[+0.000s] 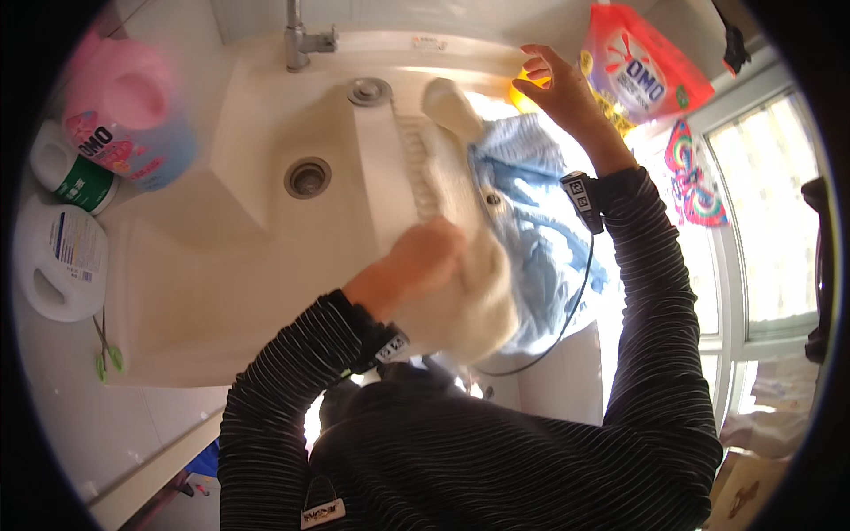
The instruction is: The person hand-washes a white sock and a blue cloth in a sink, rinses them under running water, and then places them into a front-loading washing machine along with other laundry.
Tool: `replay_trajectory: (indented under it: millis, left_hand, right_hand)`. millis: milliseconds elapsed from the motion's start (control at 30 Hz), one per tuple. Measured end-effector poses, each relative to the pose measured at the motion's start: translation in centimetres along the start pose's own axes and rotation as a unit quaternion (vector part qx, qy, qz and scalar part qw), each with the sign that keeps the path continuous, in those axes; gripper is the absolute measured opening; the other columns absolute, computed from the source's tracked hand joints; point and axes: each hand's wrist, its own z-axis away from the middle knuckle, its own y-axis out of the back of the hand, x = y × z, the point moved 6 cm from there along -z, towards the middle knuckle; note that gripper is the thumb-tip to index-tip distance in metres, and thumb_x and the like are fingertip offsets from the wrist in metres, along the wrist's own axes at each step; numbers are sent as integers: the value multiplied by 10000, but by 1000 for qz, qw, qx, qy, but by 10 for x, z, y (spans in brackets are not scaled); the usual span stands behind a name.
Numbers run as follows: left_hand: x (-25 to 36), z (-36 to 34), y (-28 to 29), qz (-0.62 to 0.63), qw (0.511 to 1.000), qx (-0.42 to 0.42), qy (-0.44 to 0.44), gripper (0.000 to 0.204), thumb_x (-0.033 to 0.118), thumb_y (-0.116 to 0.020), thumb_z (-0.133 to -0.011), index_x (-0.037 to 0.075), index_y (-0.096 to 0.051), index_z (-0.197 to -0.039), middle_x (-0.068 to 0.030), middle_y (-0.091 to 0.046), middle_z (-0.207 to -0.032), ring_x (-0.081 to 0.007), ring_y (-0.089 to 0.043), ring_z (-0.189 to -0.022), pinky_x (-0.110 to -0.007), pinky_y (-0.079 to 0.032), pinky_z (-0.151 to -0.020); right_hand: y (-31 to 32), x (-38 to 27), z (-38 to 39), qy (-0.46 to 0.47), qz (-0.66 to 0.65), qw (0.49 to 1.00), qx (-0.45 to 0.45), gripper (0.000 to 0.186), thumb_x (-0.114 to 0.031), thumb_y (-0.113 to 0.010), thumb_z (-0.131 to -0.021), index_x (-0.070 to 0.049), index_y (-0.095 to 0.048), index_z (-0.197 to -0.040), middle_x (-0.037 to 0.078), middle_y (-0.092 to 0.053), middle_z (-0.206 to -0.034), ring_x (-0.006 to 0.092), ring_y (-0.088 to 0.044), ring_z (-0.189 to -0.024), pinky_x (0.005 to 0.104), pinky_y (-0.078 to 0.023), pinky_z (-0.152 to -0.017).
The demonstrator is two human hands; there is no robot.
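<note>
My left hand, blurred, is closed on a cream fleecy garment with a ribbed edge, which lies along the right part of the beige basin. Beside that garment, pale blue clothing is heaped on the right. My right hand is raised above the blue pile with fingers curled but apart, holding nothing. It is near a yellow object, partly hidden behind it, and a red detergent pouch.
The basin has a faucet and two drain fittings. Pink, green-labelled and white containers, plus green scissors, line its left side. A butterfly-shaped decoration is by the right window. A cable hangs from my right wrist.
</note>
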Motion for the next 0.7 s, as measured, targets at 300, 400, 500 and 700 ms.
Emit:
replay_trajectory:
  millis: [300,400,500,700]
  left_hand:
    - [11,23,9,156,944,-146,250,150,112,-560,-814,-14,-605,-882,-137,-599,-944,-237,-582,-870,-318,-479,-747]
    - [13,32,-7,347,864,-163,327,217,127,-524,-854,-63,-565,-951,-162,-581,-1002,-225,-586,-881,-333,-485,-766]
    - [12,33,-26,565,725,-96,382,282,130,-502,-870,-100,-507,-1033,-183,-553,-1040,-235,-574,-907,-361,-475,-811]
    - [12,23,-46,699,603,-32,383,296,138,-479,-885,-71,-479,-1096,-174,-554,-1036,-253,-562,-937,-376,-449,-868]
  right_hand:
    - [14,-90,223,-208,-113,948,-213,122,-138,-618,-788,-35,-596,-852,104,-629,-678,211,-631,-618,278,-498,-578]
    - [8,-116,273,-319,-171,912,-193,130,-119,-620,-792,-14,-600,-867,84,-627,-665,143,-629,-615,244,-486,-543]
    - [-15,-126,316,-511,-417,747,-77,216,-163,-575,-854,28,-567,-954,71,-631,-731,129,-609,-622,236,-483,-565]
    - [-44,-145,344,-562,-549,612,90,277,-220,-524,-890,54,-565,-888,111,-621,-773,158,-603,-634,255,-486,-587]
